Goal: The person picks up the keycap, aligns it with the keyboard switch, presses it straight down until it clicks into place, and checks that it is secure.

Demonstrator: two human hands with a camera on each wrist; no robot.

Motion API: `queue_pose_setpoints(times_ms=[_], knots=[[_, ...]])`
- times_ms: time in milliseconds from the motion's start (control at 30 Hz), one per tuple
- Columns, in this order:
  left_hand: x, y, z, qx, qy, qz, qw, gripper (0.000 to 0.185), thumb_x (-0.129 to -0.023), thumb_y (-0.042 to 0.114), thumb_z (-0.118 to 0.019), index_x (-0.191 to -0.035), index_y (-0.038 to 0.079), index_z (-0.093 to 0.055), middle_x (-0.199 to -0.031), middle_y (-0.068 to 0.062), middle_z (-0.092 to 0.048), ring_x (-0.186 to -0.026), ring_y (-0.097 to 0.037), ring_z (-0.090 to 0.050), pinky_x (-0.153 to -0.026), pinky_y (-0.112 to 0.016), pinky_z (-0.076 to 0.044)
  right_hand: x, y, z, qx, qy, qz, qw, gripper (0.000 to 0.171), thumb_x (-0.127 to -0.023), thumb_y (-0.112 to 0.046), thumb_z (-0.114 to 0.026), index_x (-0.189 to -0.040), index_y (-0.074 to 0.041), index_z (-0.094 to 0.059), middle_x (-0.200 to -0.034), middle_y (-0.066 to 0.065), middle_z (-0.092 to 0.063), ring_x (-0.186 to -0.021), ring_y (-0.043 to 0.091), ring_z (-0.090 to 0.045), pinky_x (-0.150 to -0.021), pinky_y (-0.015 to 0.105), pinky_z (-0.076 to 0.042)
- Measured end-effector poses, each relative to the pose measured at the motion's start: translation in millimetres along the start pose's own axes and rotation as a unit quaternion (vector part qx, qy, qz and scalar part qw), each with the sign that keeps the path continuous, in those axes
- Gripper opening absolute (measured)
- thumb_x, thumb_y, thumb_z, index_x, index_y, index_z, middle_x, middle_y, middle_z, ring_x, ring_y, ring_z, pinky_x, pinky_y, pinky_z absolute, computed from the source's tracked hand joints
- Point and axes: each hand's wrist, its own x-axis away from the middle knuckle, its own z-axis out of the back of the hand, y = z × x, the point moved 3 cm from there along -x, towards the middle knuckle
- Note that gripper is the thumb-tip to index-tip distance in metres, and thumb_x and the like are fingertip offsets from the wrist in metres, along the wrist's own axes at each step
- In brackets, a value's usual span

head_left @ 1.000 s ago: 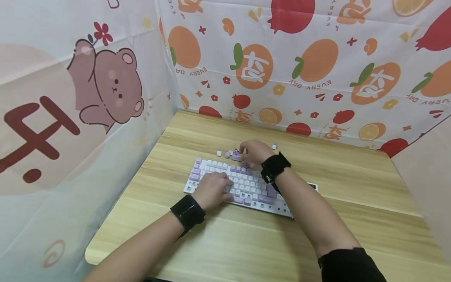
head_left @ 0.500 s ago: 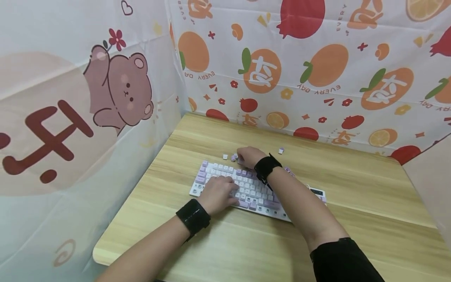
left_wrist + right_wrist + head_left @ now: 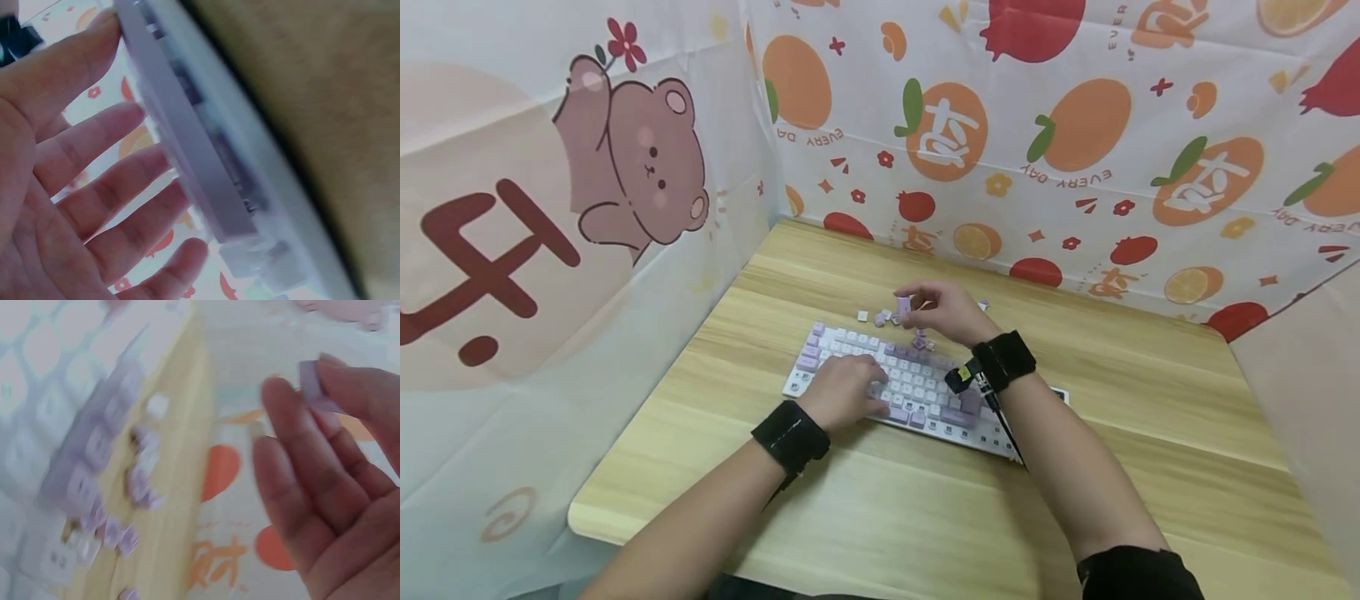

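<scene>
A white and purple keyboard (image 3: 913, 385) lies on the table, with some key positions along its front row uncapped. Over its left part rests my left hand (image 3: 841, 387); the left wrist view shows its fingers loosely extended, the thumb tip touching a long purple keycap (image 3: 187, 137) at the front edge. Behind the keyboard, my right hand (image 3: 947, 312) is raised and pinches a purple keycap (image 3: 903, 307) between thumb and fingers. That keycap (image 3: 310, 384) also shows in the right wrist view. Loose purple and white keycaps (image 3: 140, 481) lie just behind the keyboard.
A single white keycap (image 3: 862, 317) lies left of the loose group, and another keycap (image 3: 983, 306) sits to the right, partly behind my right hand. The wooden table (image 3: 1150, 400) meets a fruit-printed cloth (image 3: 1060, 200) at the back and a bear-printed cloth (image 3: 647, 175) on the left.
My right hand reached down among the loose keycaps, then rose with a purple keycap between its fingers. My left hand stays on the keyboard. The head view shifted slightly.
</scene>
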Motion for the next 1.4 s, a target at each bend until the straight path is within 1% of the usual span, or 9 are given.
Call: queue_pose_setpoints(times_ms=[133, 233, 367, 500, 667, 933, 1133, 1267, 1400], knots=[[-2.9, -4.2, 5.3, 0.033, -0.029, 0.024, 0.9988, 0.036, -0.076, 0.029, -0.083, -0.105, 0.011, -0.075, -0.105, -0.005, -0.073, -0.098, -0.024, -0.069, -0.086, -0.041, -0.054, 24, -12, 1, -0.075, 0.060, 0.052, 0.994, 0.031, -0.086, -0.018, -0.077, -0.115, -0.014, -0.069, -0.090, 0.010, -0.070, -0.085, 0.032, -0.071, -0.076, 0.038, -0.059], [-5.5, -4.1, 14.1, 0.050, -0.021, 0.033, 0.9980, 0.035, -0.081, 0.029, -0.079, -0.110, 0.010, -0.073, -0.109, -0.006, -0.073, -0.102, -0.025, -0.068, -0.087, -0.042, -0.054, 40, -17, 0, -0.130, 0.088, 0.085, 0.984, 0.027, -0.090, -0.016, -0.072, -0.113, -0.003, -0.065, -0.091, 0.013, -0.073, -0.082, 0.029, -0.073, -0.075, 0.037, -0.060], [-9.3, 4.8, 37.7, 0.074, 0.083, 0.016, 0.9937, 0.035, -0.085, 0.029, -0.076, -0.115, 0.010, -0.070, -0.109, -0.005, -0.073, -0.095, -0.023, -0.069, -0.079, -0.040, -0.056, 58, -21, -2, -0.174, 0.111, 0.103, 0.973, 0.024, -0.096, -0.016, -0.065, -0.111, 0.002, -0.061, -0.093, 0.015, -0.074, -0.081, 0.026, -0.074, -0.075, 0.038, -0.060], [-7.2, 18.4, 60.5, 0.114, 0.208, -0.050, 0.9702, 0.043, -0.083, 0.026, -0.080, -0.121, 0.010, -0.066, -0.109, -0.005, -0.071, -0.091, -0.018, -0.068, -0.073, -0.038, -0.056, 67, -25, -10, -0.198, 0.110, 0.110, 0.968, 0.022, -0.099, -0.016, -0.059, -0.111, 0.002, -0.056, -0.095, 0.019, -0.074, -0.082, 0.028, -0.074, -0.075, 0.042, -0.060], [-7.7, 33.9, 71.3, 0.136, 0.257, -0.119, 0.9495, 0.054, -0.082, 0.022, -0.080, -0.130, 0.006, -0.060, -0.117, -0.010, -0.067, -0.097, -0.022, -0.066, -0.079, -0.035, -0.057, 74, -26, -16, -0.195, 0.109, 0.114, 0.968, 0.020, -0.101, -0.017, -0.056, -0.111, 0.000, -0.053, -0.095, 0.021, -0.074, -0.083, 0.028, -0.074, -0.074, 0.047, -0.059], [-6.6, 33.1, 70.9, 0.090, 0.238, -0.168, 0.9522, 0.032, -0.087, 0.013, -0.075, -0.118, 0.007, -0.071, -0.108, -0.005, -0.068, -0.094, -0.015, -0.067, -0.074, -0.026, -0.057, 76, -26, -32, -0.175, 0.075, 0.120, 0.974, 0.017, -0.103, -0.011, -0.050, -0.110, 0.004, -0.051, -0.098, 0.024, -0.072, -0.085, 0.034, -0.073, -0.075, 0.042, -0.059], [-6.6, 20.4, 85.8, 0.035, 0.207, -0.213, 0.9544, 0.025, -0.086, 0.013, -0.076, -0.110, 0.007, -0.073, -0.103, -0.007, -0.074, -0.094, -0.019, -0.071, -0.080, -0.032, -0.058, 73, -30, -42, -0.154, 0.045, 0.124, 0.979, 0.018, -0.104, -0.015, -0.049, -0.114, 0.000, -0.051, -0.099, 0.022, -0.072, -0.090, 0.038, -0.071, -0.081, 0.052, -0.056], [1.2, -2.5, 94.2, 0.034, 0.187, -0.196, 0.9620, 0.020, -0.087, 0.012, -0.074, -0.106, 0.005, -0.073, -0.103, -0.007, -0.075, -0.096, -0.022, -0.067, -0.085, -0.035, -0.054, 72, -24, -44, -0.143, 0.041, 0.099, 0.984, 0.025, -0.102, -0.020, -0.053, -0.118, -0.001, -0.052, -0.095, 0.020, -0.072, -0.091, 0.037, -0.071, -0.084, 0.060, -0.052], [13.3, -32.1, 85.4, 0.043, 0.138, -0.142, 0.9793, 0.016, -0.088, 0.011, -0.073, -0.103, 0.005, -0.073, -0.100, -0.006, -0.073, -0.096, -0.022, -0.064, -0.090, -0.040, -0.051, 76, -13, -45, -0.138, 0.044, 0.071, 0.987, 0.026, -0.101, -0.021, -0.055, -0.120, -0.002, -0.055, -0.091, 0.018, -0.072, -0.087, 0.033, -0.071, -0.083, 0.061, -0.052]])
